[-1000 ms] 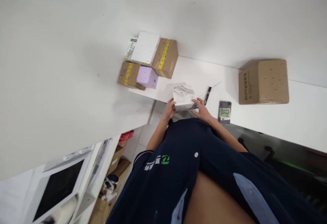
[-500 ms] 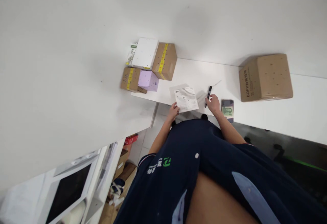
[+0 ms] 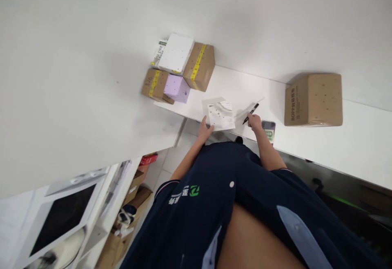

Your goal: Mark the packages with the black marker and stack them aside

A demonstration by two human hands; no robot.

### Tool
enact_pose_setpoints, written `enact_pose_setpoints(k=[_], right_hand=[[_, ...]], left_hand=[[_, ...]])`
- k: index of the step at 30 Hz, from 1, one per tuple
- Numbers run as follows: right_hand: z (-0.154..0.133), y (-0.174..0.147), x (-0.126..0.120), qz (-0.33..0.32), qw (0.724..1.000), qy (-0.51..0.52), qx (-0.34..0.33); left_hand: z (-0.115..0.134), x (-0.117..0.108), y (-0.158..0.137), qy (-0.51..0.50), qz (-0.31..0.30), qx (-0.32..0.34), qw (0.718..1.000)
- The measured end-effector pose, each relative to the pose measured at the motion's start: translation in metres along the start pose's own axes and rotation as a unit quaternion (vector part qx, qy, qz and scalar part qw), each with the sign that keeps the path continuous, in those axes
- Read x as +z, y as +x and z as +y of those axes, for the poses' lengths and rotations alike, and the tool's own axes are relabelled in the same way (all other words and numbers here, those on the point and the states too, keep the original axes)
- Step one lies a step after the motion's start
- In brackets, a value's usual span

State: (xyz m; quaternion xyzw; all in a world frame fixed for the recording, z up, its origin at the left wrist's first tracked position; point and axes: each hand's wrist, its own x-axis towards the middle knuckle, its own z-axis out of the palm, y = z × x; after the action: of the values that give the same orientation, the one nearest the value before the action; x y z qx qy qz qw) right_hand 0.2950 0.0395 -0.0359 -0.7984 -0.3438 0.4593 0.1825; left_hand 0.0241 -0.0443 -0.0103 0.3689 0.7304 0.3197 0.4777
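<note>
With thumb and fingers spread, the left hand (image 3: 205, 130) sits at the near-left corner of the white rectangular printed cardboard-looking box (image 3: 221, 117) at the smooth white tabletop's (image 3: 237, 83) edge, seemingly steadying it, while the right hand (image 3: 254, 122) pinches a slim black marker pen (image 3: 253, 109)

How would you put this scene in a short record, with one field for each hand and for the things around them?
Left hand: open, at the near left corner of the white printed box
Right hand: holds a black marker
Beside right hand: dark phone, partly hidden, with a green banknote
Left group includes: purple box, two taped brown boxes
Far right: large brown box
Surface: white tabletop
</note>
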Motion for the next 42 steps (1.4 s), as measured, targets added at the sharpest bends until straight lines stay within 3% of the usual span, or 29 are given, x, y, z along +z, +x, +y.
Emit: enact_pose_setpoints(k=[2, 4, 7, 10, 13, 19, 26, 42], right_hand=[[-0.006, -0.007, -0.002, -0.01, 0.99, 0.138, -0.018], [-0.015, -0.016, 0.0, -0.036, 0.954, 0.294, -0.052], [-0.031, -0.033, 0.009, -0.061, 0.912, 0.386, -0.123], [-0.044, -0.048, 0.027, -0.093, 0.908, 0.362, -0.188], [-0.049, -0.053, 0.048, -0.117, 0.918, 0.297, -0.235], [-0.044, -0.038, 0.08, -0.023, 0.93, 0.244, -0.272], [-0.045, -0.03, 0.092, -0.03, 0.936, 0.279, -0.211], [-0.039, -0.029, 0.096, 0.028, 0.931, 0.112, -0.345]], left_hand=[[0.002, -0.001, -0.002, 0.017, 0.003, 0.033, 0.999], [0.005, 0.001, -0.002, 0.015, 0.019, 0.089, 0.996], [0.011, 0.011, -0.001, 0.087, 0.016, 0.172, 0.981], [0.016, 0.025, 0.0, 0.254, -0.048, 0.224, 0.94], [0.018, 0.037, -0.001, 0.359, -0.089, 0.251, 0.895], [0.031, 0.045, 0.009, 0.494, -0.048, 0.238, 0.834], [0.053, 0.047, 0.043, 0.504, -0.024, 0.195, 0.841], [0.032, 0.047, 0.05, 0.496, -0.013, 0.237, 0.836]])
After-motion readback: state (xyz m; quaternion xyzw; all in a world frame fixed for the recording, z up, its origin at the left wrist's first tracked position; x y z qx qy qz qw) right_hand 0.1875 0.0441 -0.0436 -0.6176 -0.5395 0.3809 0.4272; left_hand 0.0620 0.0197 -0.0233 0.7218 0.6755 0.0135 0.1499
